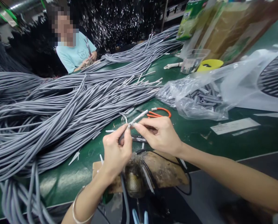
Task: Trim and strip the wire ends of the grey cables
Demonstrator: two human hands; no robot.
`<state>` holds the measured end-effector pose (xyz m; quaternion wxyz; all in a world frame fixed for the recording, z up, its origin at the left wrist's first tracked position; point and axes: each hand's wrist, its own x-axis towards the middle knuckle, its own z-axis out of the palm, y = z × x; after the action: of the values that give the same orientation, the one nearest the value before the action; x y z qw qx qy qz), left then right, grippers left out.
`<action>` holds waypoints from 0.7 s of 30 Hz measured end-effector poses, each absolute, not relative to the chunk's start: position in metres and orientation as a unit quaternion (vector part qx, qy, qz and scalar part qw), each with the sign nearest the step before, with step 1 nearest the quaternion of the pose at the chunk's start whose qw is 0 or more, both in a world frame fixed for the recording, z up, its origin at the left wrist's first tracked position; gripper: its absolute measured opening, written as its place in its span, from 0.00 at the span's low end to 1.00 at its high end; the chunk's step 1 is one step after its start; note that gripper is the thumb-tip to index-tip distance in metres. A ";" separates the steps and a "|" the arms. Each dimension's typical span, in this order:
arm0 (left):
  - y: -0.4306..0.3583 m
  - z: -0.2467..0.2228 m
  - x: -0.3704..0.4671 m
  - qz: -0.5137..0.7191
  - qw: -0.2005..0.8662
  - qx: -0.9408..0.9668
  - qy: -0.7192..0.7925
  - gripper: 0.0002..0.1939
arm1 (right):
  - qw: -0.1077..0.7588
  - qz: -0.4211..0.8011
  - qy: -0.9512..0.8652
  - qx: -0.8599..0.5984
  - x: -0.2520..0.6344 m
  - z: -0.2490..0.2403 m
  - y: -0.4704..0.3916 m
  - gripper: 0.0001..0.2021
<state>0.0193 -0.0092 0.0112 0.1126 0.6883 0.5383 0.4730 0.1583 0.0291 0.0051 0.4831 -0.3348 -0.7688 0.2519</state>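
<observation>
Between thumb and fingers, my left hand (116, 146) pinches a grey cable near its stripped end. My right hand (159, 133) is closed on the white, wrapped core (139, 117) of that end, close to the left fingertips. Thin shiny strands seem to show between the two hands, too small to tell clearly. A grey length of cable (125, 199) hangs down below my left wrist. Just under the hands lies a dark tool (139, 138), partly covered. An orange cord loop (163, 111) rests beyond my right hand.
Thick bundles of grey cables (71, 109) cover the green table's (187, 137) left. A clear bag of grey tube pieces (204, 96), a yellow cup (210, 65) and a plastic tub (192, 62) stand right. A metal fixture (134, 180) sits in front. Across, a person (77, 51) holds cables.
</observation>
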 end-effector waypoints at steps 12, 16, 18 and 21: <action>0.007 0.000 0.008 0.364 0.095 0.704 0.602 0.14 | 0.511 0.034 -0.846 -0.146 0.143 0.000 0.000 0.17; 0.009 0.006 0.006 0.417 0.168 0.645 0.618 0.15 | 0.515 0.045 -0.808 -0.283 0.154 0.000 0.016 0.13; 0.006 0.009 0.008 0.439 0.195 0.632 0.607 0.16 | 0.500 0.044 -0.800 -0.330 0.160 0.000 0.027 0.14; 0.000 0.011 0.011 0.447 0.206 0.638 0.592 0.16 | 0.493 0.057 -0.801 -0.336 0.163 0.001 0.034 0.14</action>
<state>0.0111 -0.0002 0.0115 0.2062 0.6383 0.5919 0.4469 0.1632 0.0344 0.0006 0.4926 -0.3362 -0.8007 0.0567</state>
